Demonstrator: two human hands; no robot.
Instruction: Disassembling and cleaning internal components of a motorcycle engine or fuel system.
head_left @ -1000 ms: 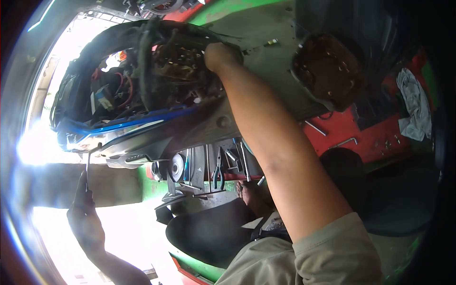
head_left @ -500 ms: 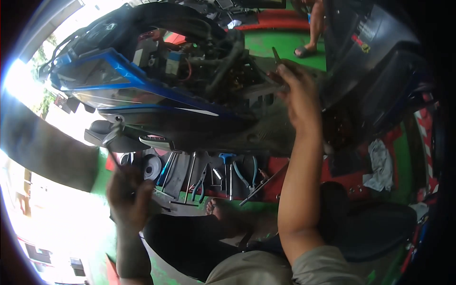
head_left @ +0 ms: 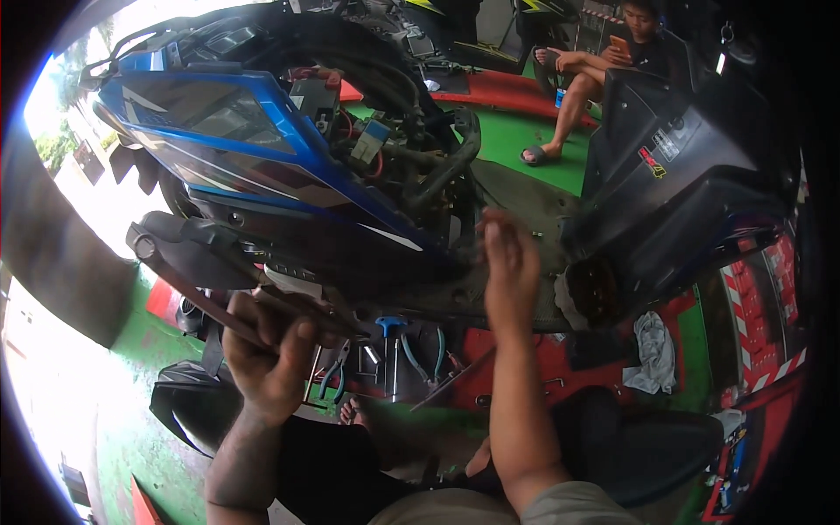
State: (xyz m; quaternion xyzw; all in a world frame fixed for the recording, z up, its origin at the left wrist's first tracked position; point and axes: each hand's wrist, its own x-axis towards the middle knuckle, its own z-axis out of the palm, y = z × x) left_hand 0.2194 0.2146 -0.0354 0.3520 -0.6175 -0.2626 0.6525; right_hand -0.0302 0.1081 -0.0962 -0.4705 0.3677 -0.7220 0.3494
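Observation:
My left hand (head_left: 273, 354) is closed around a long metal tool (head_left: 188, 293) with a round head, which looks like a ratchet wrench. A second slim, dark, pointed tool (head_left: 311, 311) crosses the same fingers; its kind is unclear. Over the floorboard (head_left: 529, 197) of a scooter, my right hand (head_left: 512, 271) is stretched out, fingers extended and slightly blurred, with nothing visible in it. Left of that hand is the scooter's blue and black side panel (head_left: 236, 114). An opening beside it exposes a battery (head_left: 315, 96), a small blue and white part (head_left: 371, 138) and hoses.
Below the scooter lie a blue T-handle wrench (head_left: 394, 350), pliers (head_left: 335, 372) and other hand tools. A crumpled cloth (head_left: 652, 354) lies to the right on the red platform (head_left: 525, 389). Across the green floor (head_left: 512, 131) sits a person (head_left: 595, 74) holding a phone.
My right hand has moved down and left; the pointed tool it held no longer shows there. My left hand has moved right, and a second tool now shows in it. The view has shifted.

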